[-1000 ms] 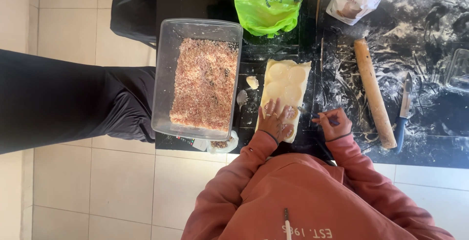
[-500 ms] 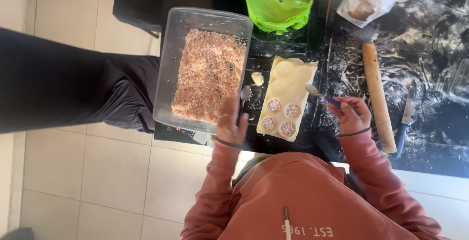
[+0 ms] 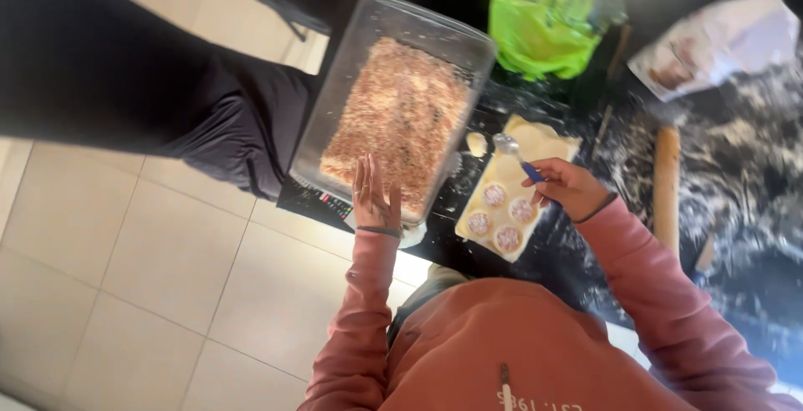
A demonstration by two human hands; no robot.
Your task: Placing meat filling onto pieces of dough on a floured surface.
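My left hand (image 3: 373,196) is flat and empty, fingers apart, over the near end of a clear rectangular dish (image 3: 343,85) filled with a brownish minced filling (image 3: 400,118). My right hand (image 3: 563,187) grips a spoon (image 3: 514,153) with a blue handle, its bowl above a pale sheet of dough (image 3: 519,185) on the dark counter. Several small round mounds of filling (image 3: 500,217) sit on the near part of the dough.
A wooden rolling pin (image 3: 667,189) lies right of the dough on the floured black counter (image 3: 736,168). A green plastic bag (image 3: 548,14) and a white paper bag (image 3: 719,39) are at the back. Someone's dark-trousered leg (image 3: 150,102) stands left, over a tiled floor (image 3: 142,294).
My left hand lifted off the dough, uncovering the mounds, and moved left over the dish. My right hand brought the spoon over the dough. The camera view moved closer.
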